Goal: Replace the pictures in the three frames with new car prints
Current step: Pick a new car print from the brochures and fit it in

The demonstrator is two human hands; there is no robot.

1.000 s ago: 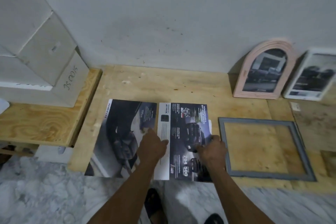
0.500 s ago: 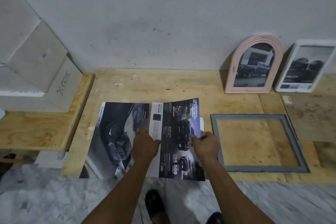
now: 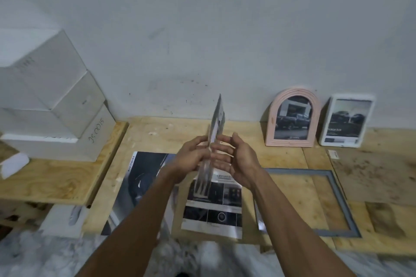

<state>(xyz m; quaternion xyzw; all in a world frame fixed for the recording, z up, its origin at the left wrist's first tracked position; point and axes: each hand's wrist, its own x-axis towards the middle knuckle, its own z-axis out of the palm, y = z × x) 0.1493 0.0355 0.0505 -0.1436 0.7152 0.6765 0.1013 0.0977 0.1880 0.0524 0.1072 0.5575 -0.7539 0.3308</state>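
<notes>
I hold a car brochure sheet (image 3: 216, 119) up on edge above the wooden platform, pinched between my left hand (image 3: 191, 158) and my right hand (image 3: 236, 159). Under my hands lie a large dark car print (image 3: 144, 184) and a page with small car photos (image 3: 213, 209). A grey rectangular frame (image 3: 342, 207) lies flat and open at the right, with bare wood showing through it. A pink arched frame (image 3: 292, 117) and a white frame (image 3: 347, 121) lean on the wall, each with a car picture inside.
Stacked white boxes (image 3: 54, 101) sit on a lower wooden shelf (image 3: 54, 177) at the left. A small label (image 3: 333, 154) lies near the white frame. The platform's front edge (image 3: 292, 247) drops to a marble floor (image 3: 45, 254).
Both hands lifted the brochure sheet off the platform and turned it upright, edge-on to me. The page with small photos underneath is now uncovered. The camera tilted upward.
</notes>
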